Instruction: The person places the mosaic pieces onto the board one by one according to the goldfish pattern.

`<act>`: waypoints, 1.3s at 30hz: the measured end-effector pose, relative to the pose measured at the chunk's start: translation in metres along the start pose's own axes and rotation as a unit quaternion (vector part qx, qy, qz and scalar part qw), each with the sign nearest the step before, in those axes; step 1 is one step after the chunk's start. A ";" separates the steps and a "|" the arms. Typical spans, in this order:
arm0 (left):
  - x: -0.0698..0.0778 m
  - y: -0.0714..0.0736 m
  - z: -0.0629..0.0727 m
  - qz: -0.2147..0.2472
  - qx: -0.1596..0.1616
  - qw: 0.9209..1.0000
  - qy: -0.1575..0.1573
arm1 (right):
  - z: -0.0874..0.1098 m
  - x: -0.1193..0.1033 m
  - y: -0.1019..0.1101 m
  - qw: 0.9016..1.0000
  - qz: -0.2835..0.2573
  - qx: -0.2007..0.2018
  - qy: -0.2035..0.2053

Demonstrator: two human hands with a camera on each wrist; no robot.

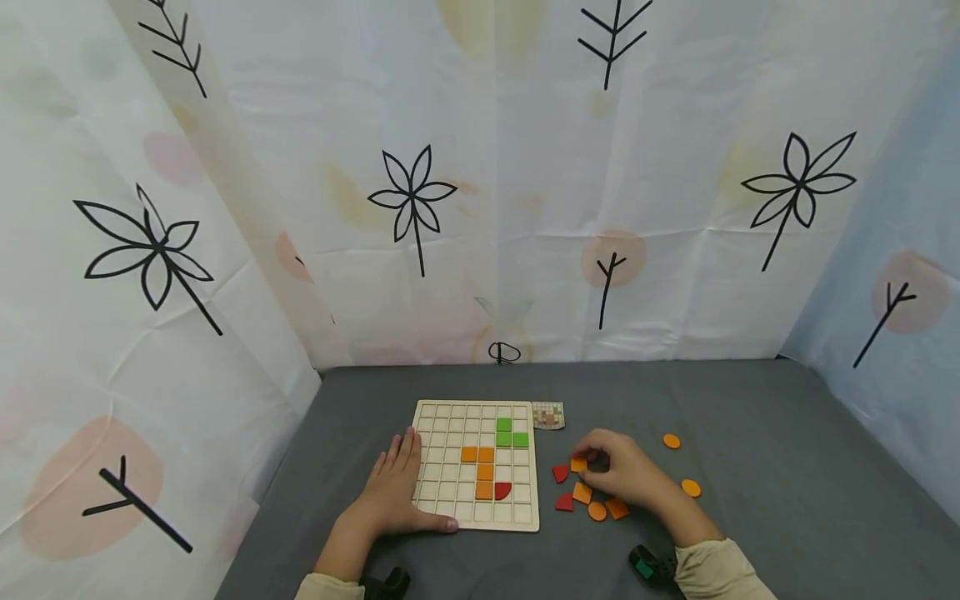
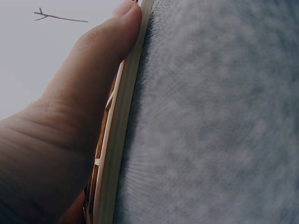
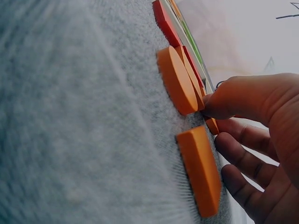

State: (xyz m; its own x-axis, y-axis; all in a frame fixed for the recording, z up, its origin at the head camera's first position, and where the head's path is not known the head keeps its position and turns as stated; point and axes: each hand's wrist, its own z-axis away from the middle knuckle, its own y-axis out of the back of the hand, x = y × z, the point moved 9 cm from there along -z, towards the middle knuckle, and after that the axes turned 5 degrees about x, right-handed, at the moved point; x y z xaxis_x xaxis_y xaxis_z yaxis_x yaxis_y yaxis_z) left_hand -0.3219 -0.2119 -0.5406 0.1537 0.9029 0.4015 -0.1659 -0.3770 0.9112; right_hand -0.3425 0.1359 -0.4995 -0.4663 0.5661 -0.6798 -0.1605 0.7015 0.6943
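A light wooden grid board [image 1: 450, 502] lies on the table, bearing green squares [image 1: 504, 438], several orange squares [image 1: 485, 472] and one red quarter-round piece [image 1: 503, 491]. My left hand [image 1: 393, 493] rests along the board's left side, fingers straight, with the thumb at the front edge. In the left wrist view that thumb [image 2: 126, 30] lies against the board's rim [image 2: 117, 135]. Right of the board, my right hand [image 1: 624, 468] pinches an orange square [image 1: 578, 464] between thumb and index finger. Its other fingers are bent loosely, as the right wrist view shows.
Around the right hand lie red pieces [image 1: 564, 502], an orange square [image 1: 582, 493], an orange disc [image 1: 597, 512] and another orange piece [image 1: 618, 508]. Two orange discs [image 1: 691, 488] sit farther right. A small patterned card [image 1: 548, 416] touches the board's upper right. Printed cloth [image 1: 495, 292] hangs behind.
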 end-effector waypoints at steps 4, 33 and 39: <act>0.001 0.002 0.001 0.000 0.001 1.000 -0.001 | -0.001 -0.001 0.000 1.000 -0.004 -0.002 0.005; 0.005 0.005 0.004 0.010 0.001 1.000 -0.004 | -0.032 -0.063 -0.033 0.997 -0.009 0.013 0.074; 0.004 0.003 0.004 0.008 0.000 1.000 -0.001 | -0.047 -0.088 -0.056 0.993 -0.028 0.002 0.113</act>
State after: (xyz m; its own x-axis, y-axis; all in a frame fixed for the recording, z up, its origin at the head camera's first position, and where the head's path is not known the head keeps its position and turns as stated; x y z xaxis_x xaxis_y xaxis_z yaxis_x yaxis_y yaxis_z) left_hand -0.3179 -0.2103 -0.5360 0.1522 0.8968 0.4154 -0.1675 -0.3908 0.9051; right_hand -0.3340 0.0264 -0.4677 -0.6399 0.4152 -0.6467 -0.1877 0.7316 0.6554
